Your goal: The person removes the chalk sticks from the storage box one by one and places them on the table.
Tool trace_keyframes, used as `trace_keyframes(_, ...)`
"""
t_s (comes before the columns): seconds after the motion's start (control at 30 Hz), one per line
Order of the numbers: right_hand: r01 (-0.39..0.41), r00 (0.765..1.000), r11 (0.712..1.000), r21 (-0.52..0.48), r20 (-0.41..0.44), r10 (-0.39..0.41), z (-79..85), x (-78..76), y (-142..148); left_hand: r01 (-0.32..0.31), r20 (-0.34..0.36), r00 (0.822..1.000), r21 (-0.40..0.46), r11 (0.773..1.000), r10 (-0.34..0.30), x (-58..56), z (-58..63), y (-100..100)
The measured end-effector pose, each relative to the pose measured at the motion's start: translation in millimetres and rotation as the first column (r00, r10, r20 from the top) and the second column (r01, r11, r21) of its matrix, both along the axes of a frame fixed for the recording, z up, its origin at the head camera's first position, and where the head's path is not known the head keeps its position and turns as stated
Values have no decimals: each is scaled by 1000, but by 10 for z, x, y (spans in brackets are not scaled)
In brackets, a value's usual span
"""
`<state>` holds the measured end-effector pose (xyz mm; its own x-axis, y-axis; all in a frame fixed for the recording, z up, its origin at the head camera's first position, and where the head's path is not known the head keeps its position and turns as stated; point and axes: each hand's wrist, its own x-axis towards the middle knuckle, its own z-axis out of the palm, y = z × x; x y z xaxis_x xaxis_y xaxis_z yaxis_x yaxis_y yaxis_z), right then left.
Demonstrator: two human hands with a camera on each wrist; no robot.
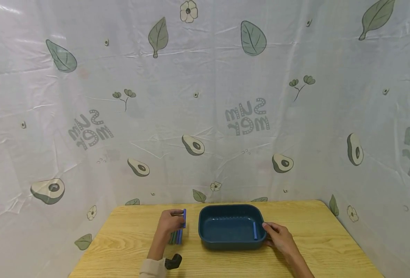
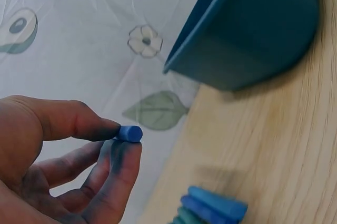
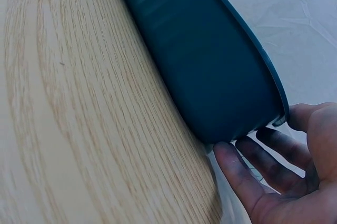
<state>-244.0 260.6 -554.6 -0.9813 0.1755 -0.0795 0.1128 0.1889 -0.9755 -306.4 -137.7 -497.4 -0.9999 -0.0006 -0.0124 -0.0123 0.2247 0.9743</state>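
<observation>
Between the thumb and fingers of my left hand (image 1: 170,221) is a blue chalk stick (image 1: 185,213), held upright in the head view. Its round end (image 2: 135,134) faces the left wrist camera, and the fingertips are smudged blue. Just below that hand, several green and blue chalk sticks (image 1: 177,237) lie side by side on the table. My right hand (image 1: 280,238) grips the right end of a dark blue basin (image 1: 232,244), thumb at the rim and fingers against the outer wall (image 3: 210,71). Inside the basin, near its right wall, lies one blue chalk stick (image 1: 255,231).
The wooden table (image 1: 121,235) carries the basin at its middle, with the sticks to the left. Behind and at both sides hangs a pale printed curtain (image 1: 212,116). A black device (image 1: 173,261) sits at the left wrist, beside the sleeve (image 1: 153,268).
</observation>
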Motion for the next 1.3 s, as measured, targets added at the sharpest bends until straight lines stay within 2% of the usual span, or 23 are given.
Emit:
trace_keyframes(0.23,-2,1000,1000,-5,-1,2,0,-11,4,-35,-6,999,-53,998,35,-4,-96,-237)
trace_keyframes(0.47,-6,1000,1000,-18,-1,6,7,11,-15,-75,25,997,-85,994,77,-7,-260,-493)
trace_keyframes(0.63,-7,1000,1000,-15,1,7,12,11,-13,-87,42,995,-125,988,93,-39,-331,-613)
trace_keyframes(0.87,5,1000,1000,-11,6,-5,0,2,-5,-95,59,992,-184,978,108,-53,-396,-699)
trace_keyframes(1.17,12,1000,1000,-10,9,-12,-2,8,-15,-106,34,993,-232,967,117,-69,-499,-749)
trace_keyframes(1.3,5,1000,1000,-6,10,-4,10,4,-19,-135,-10,990,-316,939,140,-85,-531,-736)
